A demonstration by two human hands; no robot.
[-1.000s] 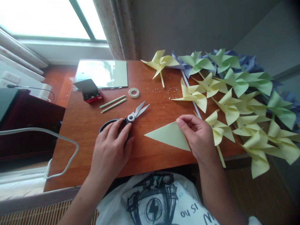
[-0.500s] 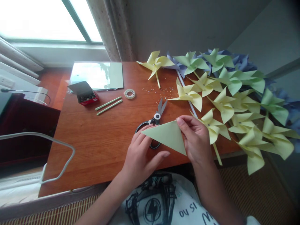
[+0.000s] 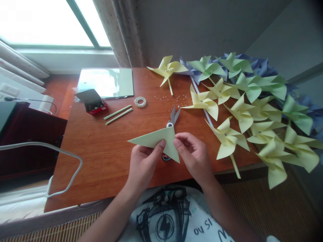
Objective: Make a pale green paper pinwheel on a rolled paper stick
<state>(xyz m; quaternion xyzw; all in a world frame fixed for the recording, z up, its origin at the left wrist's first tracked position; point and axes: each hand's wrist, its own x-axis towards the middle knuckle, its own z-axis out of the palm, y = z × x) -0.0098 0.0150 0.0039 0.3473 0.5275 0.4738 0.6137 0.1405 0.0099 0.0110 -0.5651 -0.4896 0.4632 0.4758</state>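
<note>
A pale green sheet of paper (image 3: pixel 153 137), folded into a triangle, is held above the table near its front edge. My left hand (image 3: pixel 145 163) pinches it from below, the thumb on its face and the fingers behind. At the paper's right edge, my right hand (image 3: pixel 193 154) has its thumb and curled fingers closed on the border. Beneath the paper lie open scissors (image 3: pixel 174 116), blades pointing away from me; the paper and my left hand hide most of their handles.
Yellow and green paper pinwheels (image 3: pixel 228 134) crowd the right side, with purple ones behind. Two green paper sticks (image 3: pixel 118 115), a tape roll (image 3: pixel 140 102), a red box (image 3: pixel 95 104) and a stack of sheets (image 3: pixel 126 82) lie at left. Small scraps (image 3: pixel 179 97) dot the table (image 3: pixel 93 161).
The folded paper has moved left and turned, its long point now facing left. My left hand has gone from spread fingers to pinching it. My right hand has shifted left along with it.
</note>
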